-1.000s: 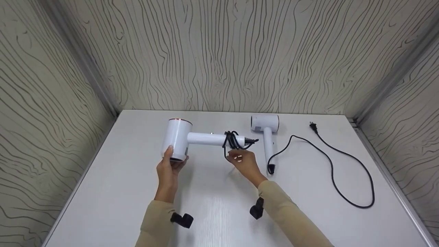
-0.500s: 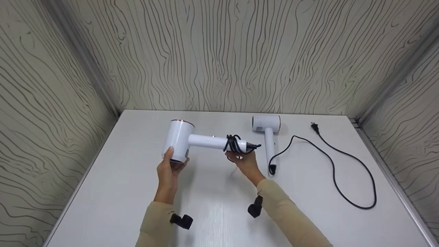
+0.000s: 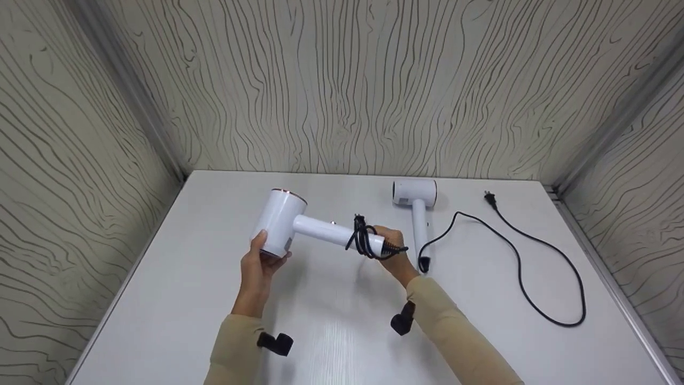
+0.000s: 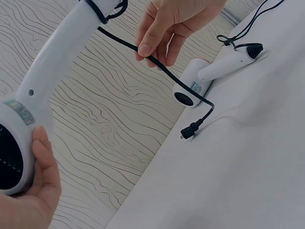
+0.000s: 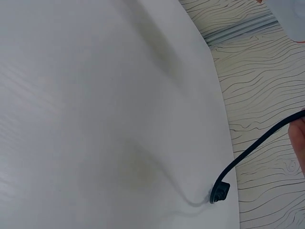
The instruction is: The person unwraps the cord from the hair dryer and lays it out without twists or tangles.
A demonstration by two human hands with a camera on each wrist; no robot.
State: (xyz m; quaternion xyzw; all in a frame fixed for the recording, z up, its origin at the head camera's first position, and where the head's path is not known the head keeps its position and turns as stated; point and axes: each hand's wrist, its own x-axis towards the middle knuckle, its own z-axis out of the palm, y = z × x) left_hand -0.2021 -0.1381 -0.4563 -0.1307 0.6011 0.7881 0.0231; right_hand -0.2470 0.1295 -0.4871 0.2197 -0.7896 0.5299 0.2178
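Observation:
My left hand (image 3: 256,270) grips the white barrel of a hair dryer (image 3: 279,219), held up over the table with its handle sloping down to the right. A black cord (image 3: 363,241) is wound in several loops round the handle's end. Close behind that end is my right hand (image 3: 401,266), partly covered by handle and cord. In the left wrist view my right hand (image 4: 178,21) pinches the cord (image 4: 167,71) between thumb and fingers, and its plug (image 4: 190,130) hangs loose. The right wrist view shows the plug (image 5: 220,192) dangling at the cord's curved end.
A second white hair dryer (image 3: 419,192) lies on the white table (image 3: 176,289) at the back right. Its black cord (image 3: 515,251) loops out to the right, ending in a plug (image 3: 490,198). Patterned walls (image 3: 320,85) stand behind and at both sides.
The handle has tipped downward at its right end. My right hand has gone from in front of and below the handle to behind it, carrying the cord round.

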